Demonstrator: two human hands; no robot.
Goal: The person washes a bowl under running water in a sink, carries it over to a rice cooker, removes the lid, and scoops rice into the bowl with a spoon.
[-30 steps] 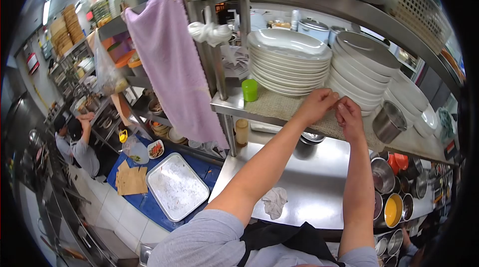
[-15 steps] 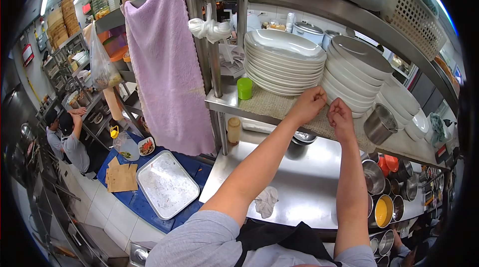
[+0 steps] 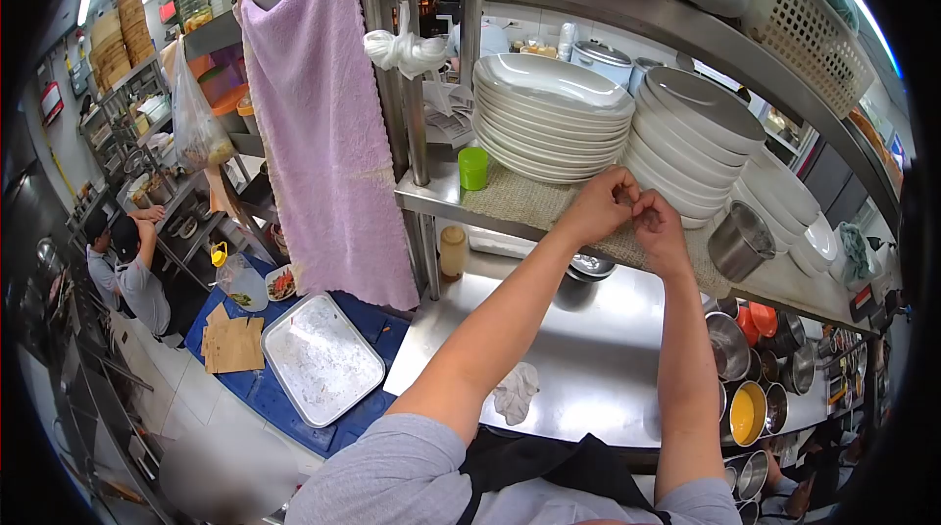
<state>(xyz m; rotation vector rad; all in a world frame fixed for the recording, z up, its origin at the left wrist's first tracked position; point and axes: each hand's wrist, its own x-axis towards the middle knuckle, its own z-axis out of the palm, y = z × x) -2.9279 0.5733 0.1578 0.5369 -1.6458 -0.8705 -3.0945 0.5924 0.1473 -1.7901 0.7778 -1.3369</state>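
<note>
My left hand (image 3: 600, 203) is closed, its fingers bent together above the cloth-lined shelf (image 3: 534, 203), just in front of a stack of white oval plates (image 3: 554, 118). Close beside it, with fingertips meeting or nearly so, my right hand (image 3: 659, 231) is also closed, in front of a second stack of white dishes (image 3: 686, 157). What the fingers hold, if anything, is too small to make out. A steel cup (image 3: 740, 243) stands right of my right hand. Left of the plates is a small green cup (image 3: 472, 169).
A pink towel (image 3: 328, 133) hangs at the left. Below are a steel counter (image 3: 578, 368) with a crumpled cloth (image 3: 516, 394), a metal tray (image 3: 323, 358) on a blue surface, and pots (image 3: 730, 347) at the right. Two people (image 3: 142, 275) stand far left.
My hands came apart slightly, then closed up again at the shelf edge. The view has shifted a little, and a grey blur has appeared at the lower left.
</note>
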